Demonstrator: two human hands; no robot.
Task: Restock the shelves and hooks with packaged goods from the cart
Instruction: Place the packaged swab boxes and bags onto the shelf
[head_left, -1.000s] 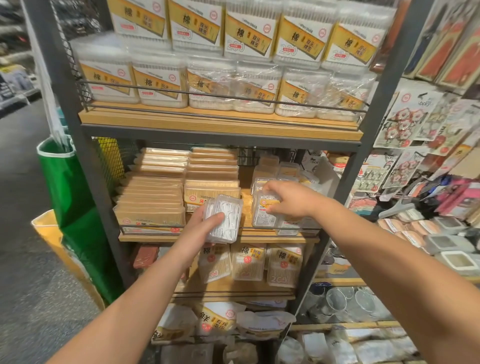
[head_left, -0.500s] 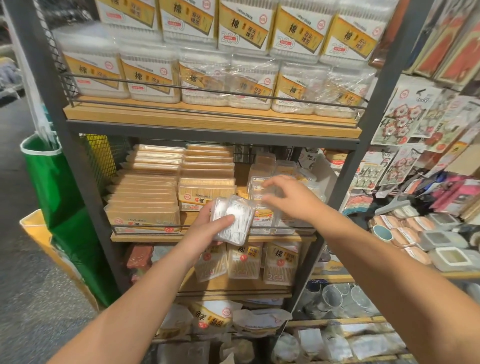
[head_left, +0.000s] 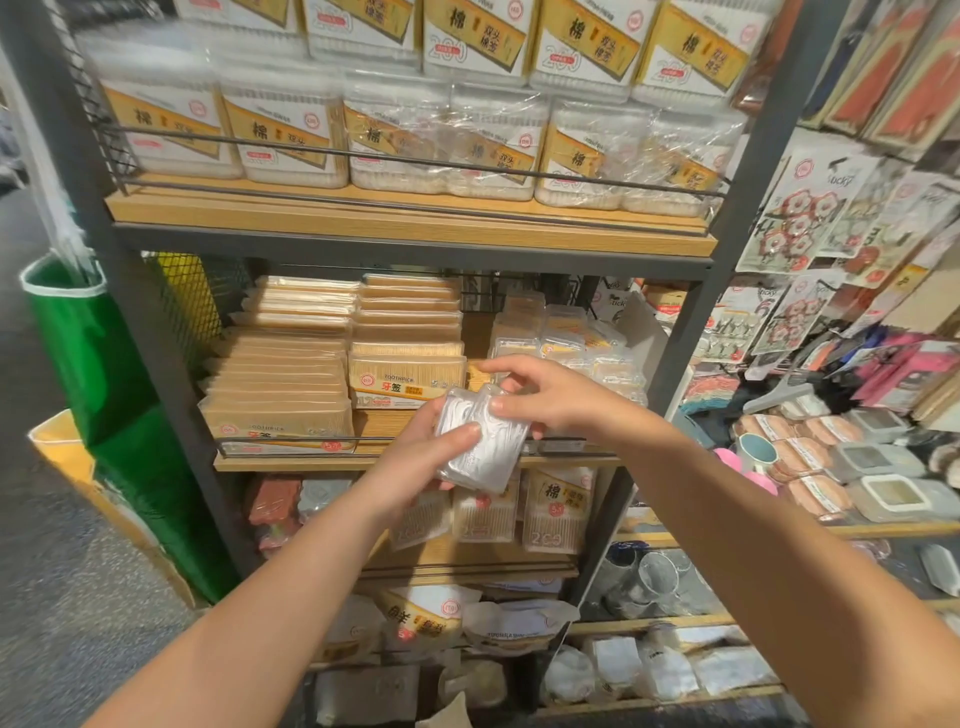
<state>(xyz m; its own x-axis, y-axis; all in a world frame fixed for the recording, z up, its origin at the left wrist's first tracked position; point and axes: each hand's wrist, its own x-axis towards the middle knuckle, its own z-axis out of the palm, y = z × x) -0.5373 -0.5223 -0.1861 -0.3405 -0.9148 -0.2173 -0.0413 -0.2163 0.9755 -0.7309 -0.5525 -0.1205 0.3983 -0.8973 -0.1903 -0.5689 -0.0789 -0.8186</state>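
The left hand (head_left: 431, 457) holds a small clear plastic pack (head_left: 480, 447) from beneath and behind, thumb laid across its face, just in front of the middle shelf's front rail (head_left: 291, 441). The right hand (head_left: 550, 397) pinches the pack's top right corner with thumb and forefinger, its other fingers loosely spread. Most likely the pack is being passed across or squared up so the right hand can seat it among the like clear packs (head_left: 566, 338) stacked at the right end of the middle shelf, where there is room at the front. The contents look like white picks or small sticks, though blur keeps me from saying which.

On the left of that shelf, flat boxes (head_left: 280, 384) lie stacked face-forward behind the rail, which keeps them from sliding off; their labels read "TOOTHPICK" and "牙签". The top shelf (head_left: 415, 218) carries clear tubs of cotton swabs (head_left: 283, 135) marked "棉", "双头棉签" and "200". On the lower shelf, swab packs (head_left: 553, 512) show "棉" and a red price dot. Hanging cards (head_left: 810, 208) on the right bear the word "sticky".
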